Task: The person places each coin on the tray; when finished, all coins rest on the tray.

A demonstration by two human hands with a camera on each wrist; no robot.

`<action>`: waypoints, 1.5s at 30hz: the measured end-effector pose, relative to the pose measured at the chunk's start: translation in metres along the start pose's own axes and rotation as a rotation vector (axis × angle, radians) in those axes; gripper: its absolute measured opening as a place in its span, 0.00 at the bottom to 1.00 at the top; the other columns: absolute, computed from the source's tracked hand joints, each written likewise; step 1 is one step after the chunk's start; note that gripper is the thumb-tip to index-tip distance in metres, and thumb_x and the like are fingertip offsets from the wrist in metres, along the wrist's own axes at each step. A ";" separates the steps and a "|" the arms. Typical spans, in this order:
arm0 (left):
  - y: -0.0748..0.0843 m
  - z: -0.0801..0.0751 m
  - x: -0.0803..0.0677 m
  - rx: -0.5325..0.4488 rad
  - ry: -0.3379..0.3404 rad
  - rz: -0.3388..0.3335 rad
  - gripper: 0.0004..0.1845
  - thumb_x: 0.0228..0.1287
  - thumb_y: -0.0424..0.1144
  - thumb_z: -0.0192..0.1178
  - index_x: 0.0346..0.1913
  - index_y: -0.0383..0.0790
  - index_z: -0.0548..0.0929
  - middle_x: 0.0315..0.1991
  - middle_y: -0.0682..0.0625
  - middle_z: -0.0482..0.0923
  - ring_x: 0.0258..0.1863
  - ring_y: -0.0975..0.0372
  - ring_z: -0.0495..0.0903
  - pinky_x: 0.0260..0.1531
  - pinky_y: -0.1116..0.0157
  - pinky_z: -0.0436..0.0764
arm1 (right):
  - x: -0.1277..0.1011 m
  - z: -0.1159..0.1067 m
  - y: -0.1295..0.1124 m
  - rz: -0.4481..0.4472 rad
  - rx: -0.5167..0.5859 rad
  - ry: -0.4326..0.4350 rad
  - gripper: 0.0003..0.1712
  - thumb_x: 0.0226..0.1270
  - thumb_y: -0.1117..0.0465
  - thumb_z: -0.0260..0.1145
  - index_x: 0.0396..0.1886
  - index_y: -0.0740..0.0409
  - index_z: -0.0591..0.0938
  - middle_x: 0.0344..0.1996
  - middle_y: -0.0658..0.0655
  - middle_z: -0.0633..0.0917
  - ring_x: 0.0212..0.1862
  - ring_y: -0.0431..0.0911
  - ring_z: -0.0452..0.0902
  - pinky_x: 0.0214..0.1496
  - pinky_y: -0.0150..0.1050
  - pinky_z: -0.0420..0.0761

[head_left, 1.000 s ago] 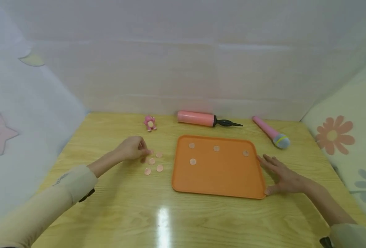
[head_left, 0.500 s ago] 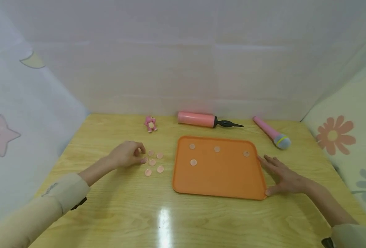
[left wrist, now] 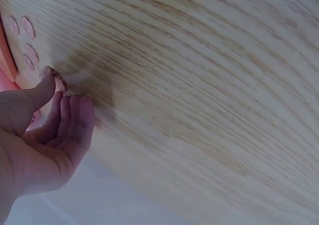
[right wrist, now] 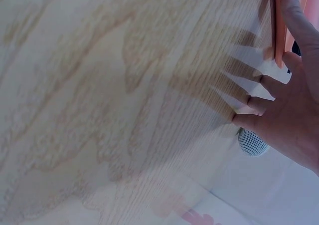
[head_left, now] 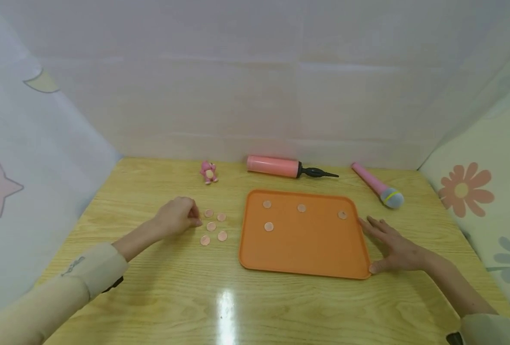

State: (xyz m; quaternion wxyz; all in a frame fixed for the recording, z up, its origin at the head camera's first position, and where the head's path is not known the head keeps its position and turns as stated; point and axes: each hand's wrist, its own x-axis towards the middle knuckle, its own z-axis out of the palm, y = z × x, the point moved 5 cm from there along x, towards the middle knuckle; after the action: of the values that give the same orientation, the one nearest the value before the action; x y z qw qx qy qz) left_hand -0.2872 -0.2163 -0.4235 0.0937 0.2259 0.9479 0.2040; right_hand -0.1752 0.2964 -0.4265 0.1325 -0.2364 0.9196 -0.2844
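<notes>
My left hand (head_left: 175, 218) is at the left edge of a loose group of copper-coloured coins (head_left: 211, 226) on the table. In the left wrist view its thumb and fingertips pinch one coin (left wrist: 60, 84) close over the wood. Right of the group lies an orange tray (head_left: 307, 254). Several similar coins (head_left: 268, 226) are spread across its far and left parts. My right hand (head_left: 395, 247) lies at the tray's right edge, fingers spread, with the thumb at the near corner and the index fingertip farther up the rim.
Behind the tray lies a pink hand pump (head_left: 274, 166) with a black nozzle. A pink toy microphone (head_left: 376, 184) is at the back right, and a small pink figurine (head_left: 209, 172) sits beyond the coins. White fabric (head_left: 255, 105) encloses the table's back and sides.
My left hand first draws slightly left, uncovering the group's leftmost coin, then closes its thumb and fingers on that coin. My right hand stays at the tray edge.
</notes>
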 end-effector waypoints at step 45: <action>0.212 0.033 0.125 -0.196 -0.072 0.121 0.14 0.62 0.43 0.68 0.22 0.40 0.89 0.18 0.56 0.81 0.23 0.65 0.69 0.57 0.61 0.64 | 0.002 0.000 0.000 -0.003 -0.035 -0.007 0.68 0.44 0.50 0.81 0.78 0.56 0.49 0.70 0.81 0.48 0.66 0.84 0.36 0.51 0.83 0.48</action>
State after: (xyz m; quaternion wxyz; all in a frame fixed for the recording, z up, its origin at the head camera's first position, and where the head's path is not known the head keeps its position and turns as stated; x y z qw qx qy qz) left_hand -0.3061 0.0260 -0.3734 0.1371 0.2798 0.9040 0.2928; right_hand -0.1768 0.2958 -0.4265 0.1311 -0.2409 0.9236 -0.2678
